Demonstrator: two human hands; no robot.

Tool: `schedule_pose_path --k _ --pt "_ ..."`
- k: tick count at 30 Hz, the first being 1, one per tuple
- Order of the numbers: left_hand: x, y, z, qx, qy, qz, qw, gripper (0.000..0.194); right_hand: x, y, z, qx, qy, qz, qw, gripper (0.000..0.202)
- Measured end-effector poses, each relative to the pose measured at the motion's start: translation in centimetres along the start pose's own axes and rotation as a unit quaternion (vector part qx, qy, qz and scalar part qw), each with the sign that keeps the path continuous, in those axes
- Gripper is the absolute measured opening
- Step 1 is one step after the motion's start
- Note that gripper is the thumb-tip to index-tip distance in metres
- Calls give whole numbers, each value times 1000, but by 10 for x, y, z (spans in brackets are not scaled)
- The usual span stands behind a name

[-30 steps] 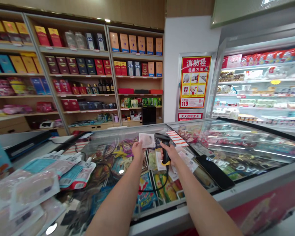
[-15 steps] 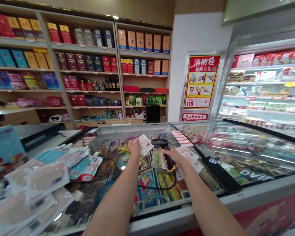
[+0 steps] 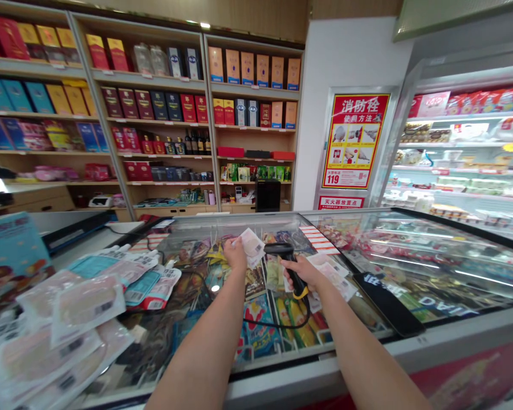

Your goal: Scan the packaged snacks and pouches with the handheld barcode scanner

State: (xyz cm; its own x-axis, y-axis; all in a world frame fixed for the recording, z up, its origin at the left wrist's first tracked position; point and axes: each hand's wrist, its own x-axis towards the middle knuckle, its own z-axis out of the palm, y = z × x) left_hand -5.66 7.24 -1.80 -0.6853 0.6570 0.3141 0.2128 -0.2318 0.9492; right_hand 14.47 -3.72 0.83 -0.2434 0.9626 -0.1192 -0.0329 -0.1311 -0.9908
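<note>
My left hand (image 3: 236, 254) pinches the edge of a clear flat packet (image 3: 251, 246) that carries a barcode label. My right hand (image 3: 300, 272) is wrapped round the grip of a black handheld barcode scanner (image 3: 281, 249), whose head points left at the packet, a small distance away. From the scanner's yellow-ringed base a dark cable (image 3: 277, 327) loops left across the freezer's glass lid. Just beyond and to the right of my right hand, more clear packets (image 3: 334, 279) lie on the glass.
A heap of clear packets (image 3: 85, 304) and blue-and-white pouches (image 3: 143, 285) covers the left of the glass-topped chest freezer (image 3: 277, 380). A black panel (image 3: 387, 304) lies along its lid at right. Shelves of boxes (image 3: 173, 108) and a lit fridge (image 3: 461, 148) stand behind.
The view has shifted slightly to the left. My left hand has tilted the packet a little and raised it slightly; my right hand keeps the scanner in nearly the same place.
</note>
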Motion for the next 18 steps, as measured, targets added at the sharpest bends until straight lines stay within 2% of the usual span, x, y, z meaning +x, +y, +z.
schedule_pose_path --k 5,9,13,18 --pt "-7 10 -3 14 -14 -8 1000 10 3 1 6 14 -3 1 1000 36" --pt "-6 20 -19 22 -21 16 999 9 7 -3 22 31 -25 4 999 39" --pt "12 32 -57 38 2 35 999 9 11 -11 47 33 -56 0 998 39" --pt "49 46 -124 102 51 38 993 11 16 -18 94 34 -115 -2 993 41"
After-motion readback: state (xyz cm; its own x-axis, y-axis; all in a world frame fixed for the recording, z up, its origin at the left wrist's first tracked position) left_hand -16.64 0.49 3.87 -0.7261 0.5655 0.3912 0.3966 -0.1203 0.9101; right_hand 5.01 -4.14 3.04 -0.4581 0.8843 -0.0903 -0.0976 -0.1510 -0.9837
